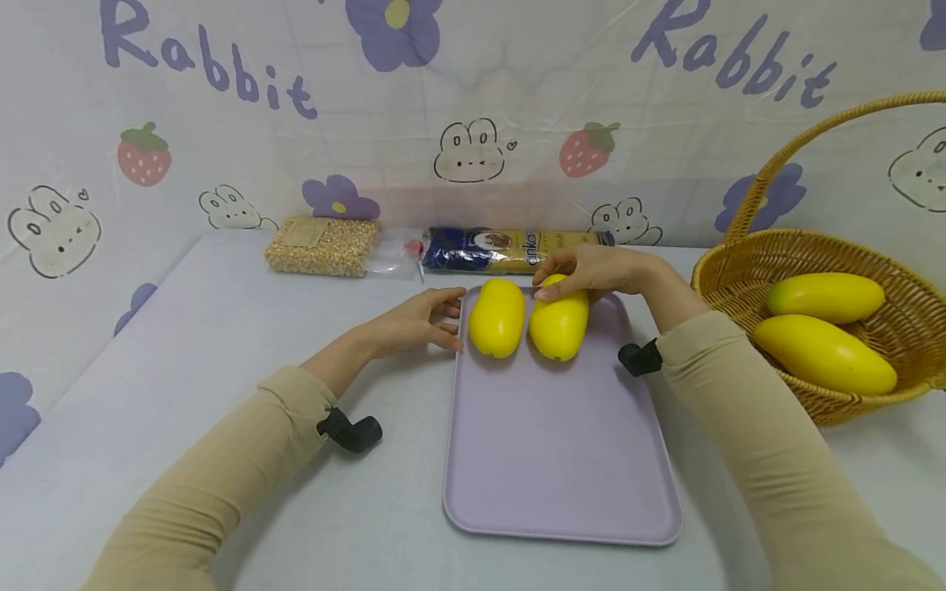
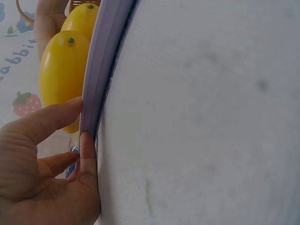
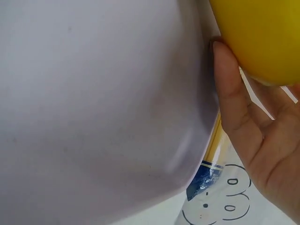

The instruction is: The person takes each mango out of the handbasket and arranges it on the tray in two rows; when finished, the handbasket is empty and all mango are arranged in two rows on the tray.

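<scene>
Two yellow mangoes lie side by side at the far end of a lilac tray (image 1: 557, 460). In the head view my right hand (image 1: 591, 271) bends its fingers and thumb round the far end of the right mango (image 1: 559, 328). The right wrist view shows these fingers (image 3: 232, 89) against the yellow skin, close to the tray's rim. My left hand (image 1: 414, 324) touches the tray's left edge beside the left mango (image 1: 498, 318). In the left wrist view its spread fingers (image 2: 88, 154) and thumb meet the rim, with no fruit in that hand.
A wicker basket (image 1: 813, 240) with a tall handle stands at the right, two more mangoes (image 1: 826, 355) inside. Behind the tray lie a bag of yellow kernels (image 1: 332, 258) and a blue and yellow packet (image 1: 473, 250). A printed cloth backdrop (image 1: 517, 90) closes the back.
</scene>
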A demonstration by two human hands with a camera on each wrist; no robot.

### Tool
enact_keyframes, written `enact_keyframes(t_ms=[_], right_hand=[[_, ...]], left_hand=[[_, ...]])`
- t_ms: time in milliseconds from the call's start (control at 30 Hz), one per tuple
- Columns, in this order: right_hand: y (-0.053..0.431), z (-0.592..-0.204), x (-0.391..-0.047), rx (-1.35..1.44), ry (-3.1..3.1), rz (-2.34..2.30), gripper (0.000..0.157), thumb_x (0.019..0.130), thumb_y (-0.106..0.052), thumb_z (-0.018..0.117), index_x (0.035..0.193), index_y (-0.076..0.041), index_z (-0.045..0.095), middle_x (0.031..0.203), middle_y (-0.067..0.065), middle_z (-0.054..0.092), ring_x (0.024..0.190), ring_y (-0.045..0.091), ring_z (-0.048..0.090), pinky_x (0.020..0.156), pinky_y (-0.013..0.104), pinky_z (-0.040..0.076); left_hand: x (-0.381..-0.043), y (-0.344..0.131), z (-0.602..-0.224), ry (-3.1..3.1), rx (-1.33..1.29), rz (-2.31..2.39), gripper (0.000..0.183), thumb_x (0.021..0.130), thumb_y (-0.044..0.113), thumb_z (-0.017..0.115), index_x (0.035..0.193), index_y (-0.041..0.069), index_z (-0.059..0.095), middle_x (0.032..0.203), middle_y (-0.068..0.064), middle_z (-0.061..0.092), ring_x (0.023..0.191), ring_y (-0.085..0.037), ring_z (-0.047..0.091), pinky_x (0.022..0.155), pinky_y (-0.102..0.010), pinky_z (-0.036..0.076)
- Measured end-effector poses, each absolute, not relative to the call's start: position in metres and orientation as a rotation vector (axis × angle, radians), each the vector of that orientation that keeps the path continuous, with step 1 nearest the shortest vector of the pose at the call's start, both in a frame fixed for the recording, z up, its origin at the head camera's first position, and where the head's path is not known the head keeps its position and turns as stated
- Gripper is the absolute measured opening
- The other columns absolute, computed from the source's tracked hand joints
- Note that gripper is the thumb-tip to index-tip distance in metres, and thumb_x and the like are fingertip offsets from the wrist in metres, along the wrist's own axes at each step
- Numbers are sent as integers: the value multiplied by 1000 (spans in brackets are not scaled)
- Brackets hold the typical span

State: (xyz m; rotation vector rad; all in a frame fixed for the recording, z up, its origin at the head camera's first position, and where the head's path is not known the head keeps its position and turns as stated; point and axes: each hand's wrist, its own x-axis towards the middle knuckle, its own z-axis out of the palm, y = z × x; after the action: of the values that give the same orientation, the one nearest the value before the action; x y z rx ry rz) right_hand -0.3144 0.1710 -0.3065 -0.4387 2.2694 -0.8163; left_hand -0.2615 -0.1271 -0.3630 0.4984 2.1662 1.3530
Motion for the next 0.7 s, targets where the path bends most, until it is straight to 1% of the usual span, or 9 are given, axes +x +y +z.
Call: enact_keyframes(t_ms=[167,333,400,567,700], right_hand=[[171,-302,-312,-461,2316,-792,59,89,-48,66,137,-16,52,145,9,49,123,27,49,93,38,55],[170,-299,-310,-480,2329,-796,60,90,-45,67,139,-14,52,151,10,46,133,30,47,101,46,54],[170,-298,-309,-486,2335,-803,59,91,-44,66,139,-13,52,152,11,47,134,30,47,103,48,53],[170,-297,-307,-495,2348,-801,55,92,-40,64,139,-13,52,149,11,50,132,29,50,103,47,53],[171,-295,-306,-502,2345,-805,56,93,-39,64,140,-11,50,149,13,49,132,31,49,104,50,52]], left_hand=[[-262,-127,-363,2165,496,1353,92,84,-1,70,158,3,15,154,-23,33,139,-39,45,120,-43,41],[-261,-128,-362,2163,505,1354,92,84,-1,70,158,3,15,155,-23,32,140,-39,44,119,-43,41],[-260,-127,-362,2162,512,1355,91,84,-1,69,158,2,15,155,-23,32,140,-39,44,119,-43,41],[-261,-128,-363,2160,522,1360,91,84,-1,69,157,2,15,155,-23,32,140,-39,43,119,-43,41],[-261,-128,-363,2167,526,1356,91,84,-1,69,157,2,16,155,-23,32,140,-39,44,119,-43,41]])
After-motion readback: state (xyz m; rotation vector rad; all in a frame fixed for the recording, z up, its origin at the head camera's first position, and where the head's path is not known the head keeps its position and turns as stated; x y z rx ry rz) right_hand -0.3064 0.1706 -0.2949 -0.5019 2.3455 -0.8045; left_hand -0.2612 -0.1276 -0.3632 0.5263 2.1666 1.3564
